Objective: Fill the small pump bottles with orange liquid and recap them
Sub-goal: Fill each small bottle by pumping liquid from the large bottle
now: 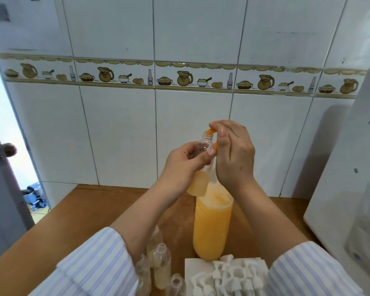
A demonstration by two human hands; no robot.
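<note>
My left hand (pixel 184 165) grips a small clear bottle (pixel 198 184) held up above the table, tilted, with pale orange liquid in its lower part and its neck uncapped. My right hand (pixel 233 152) pinches a small orange piece (pixel 210 131) right at the bottle's mouth; what the piece is I cannot tell. Behind and below stands a tall bottle of orange liquid (pixel 212 227) on the wooden table (pixel 83 210), its top hidden by my hands. Several small uncapped bottles (pixel 161 268) stand near the front edge. Several white pump caps (pixel 229 276) lie on a white paper (pixel 192 268).
A large white appliance (pixel 346 199) fills the table's right side. A tiled wall (pixel 120 135) stands close behind the table. At the far left a door (pixel 2 167) with a knob is ajar beside the table's edge.
</note>
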